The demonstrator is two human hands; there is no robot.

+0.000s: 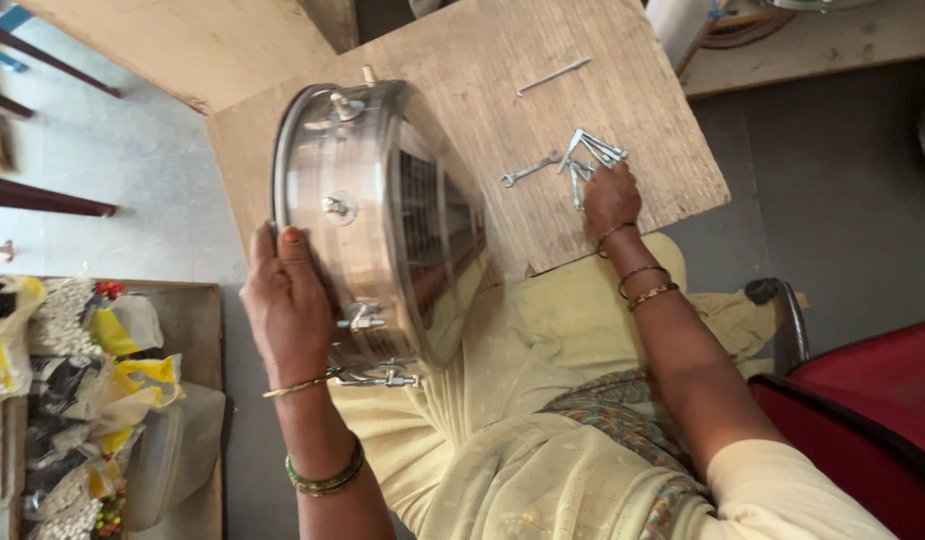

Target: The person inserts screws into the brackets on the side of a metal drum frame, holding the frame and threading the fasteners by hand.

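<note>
The drum (pixel 383 215), a round shell of polished steel with tuning lugs and bolts around its wall, stands on edge against the near rim of the board (pixel 463 70), its lower part over the person's lap. It looks stiff and fairly heavy for its size, and the smooth metal is likely slippery, so the safest hold seems to be on the rim or at a lug, where fingers can hook, rather than on the bare curved wall; a grille-like pattern mirrored in the shell suggests how glossy it is. The left hand (pixel 288 305) lies spread over the shell's near side, palm flat on the metal and fingers pointing up toward the centre bolt, steadying the drum, which is directly under and beyond that hand; a lug sits just to the right of its wrist. The right hand (pixel 611 198) is well apart from the drum, off to its right, closed loosely over a bundle of rods (pixel 593 155) that fan out just beyond its fingertips. A spanner (pixel 530 169) lies just left of that hand, between it and the drum. One more rod (pixel 553 76) lies farther off, beyond both. Bangles ring both wrists.
</note>
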